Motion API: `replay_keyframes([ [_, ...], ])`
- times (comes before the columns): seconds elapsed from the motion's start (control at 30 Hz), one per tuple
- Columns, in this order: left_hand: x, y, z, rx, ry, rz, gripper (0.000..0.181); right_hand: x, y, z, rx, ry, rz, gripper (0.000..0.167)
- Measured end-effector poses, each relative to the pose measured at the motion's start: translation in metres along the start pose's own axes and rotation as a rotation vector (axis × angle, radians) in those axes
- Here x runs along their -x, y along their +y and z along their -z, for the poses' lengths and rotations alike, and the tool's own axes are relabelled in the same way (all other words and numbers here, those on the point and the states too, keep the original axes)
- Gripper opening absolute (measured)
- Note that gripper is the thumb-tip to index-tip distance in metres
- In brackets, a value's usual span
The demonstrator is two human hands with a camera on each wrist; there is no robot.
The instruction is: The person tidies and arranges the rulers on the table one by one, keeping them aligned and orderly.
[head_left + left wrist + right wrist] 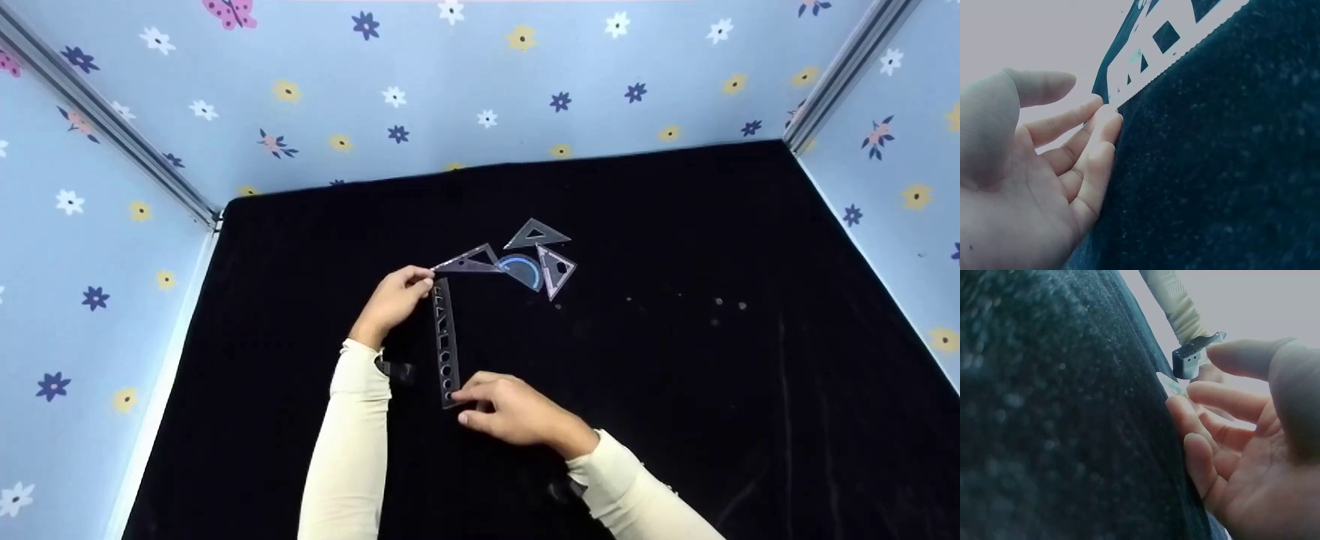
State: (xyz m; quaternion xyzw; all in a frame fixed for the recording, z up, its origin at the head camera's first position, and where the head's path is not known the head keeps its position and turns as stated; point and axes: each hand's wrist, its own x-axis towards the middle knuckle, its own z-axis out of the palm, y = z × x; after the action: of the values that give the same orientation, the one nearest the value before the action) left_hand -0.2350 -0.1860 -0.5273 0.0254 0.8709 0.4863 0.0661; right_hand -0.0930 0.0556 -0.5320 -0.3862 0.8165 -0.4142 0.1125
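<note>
A clear stencil ruler (444, 341) with cut-out shapes lies nearly upright in the head view, on the black cloth. At its far end the left hand (394, 300) touches it with the fingertips; in the left wrist view that hand (1055, 157) has its thumb held apart, fingers at the ruler's (1185, 22) end. The right hand (514, 411) rests its fingertips on the near end; the right wrist view shows this hand (1241, 433) with loosely bent fingers and the thumb off the ruler (1171, 385). A long clear set square (469, 265) lies beside the left fingertips.
Right of the long set square lie a blue-marked protractor (521, 271), another set square (556, 270) and a clear triangle (536, 235) behind them. Flowered walls (480, 75) enclose the black cloth (675, 375) at the back and sides.
</note>
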Motion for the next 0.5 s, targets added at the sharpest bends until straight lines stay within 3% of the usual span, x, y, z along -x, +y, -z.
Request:
replay_keyframes([
  [0.5,0.008,-0.0099,-0.0035,0.121,0.046,-0.007,0.027,0.0039,-0.0011,-0.0038,-0.042,-0.048,-0.042,0.042],
])
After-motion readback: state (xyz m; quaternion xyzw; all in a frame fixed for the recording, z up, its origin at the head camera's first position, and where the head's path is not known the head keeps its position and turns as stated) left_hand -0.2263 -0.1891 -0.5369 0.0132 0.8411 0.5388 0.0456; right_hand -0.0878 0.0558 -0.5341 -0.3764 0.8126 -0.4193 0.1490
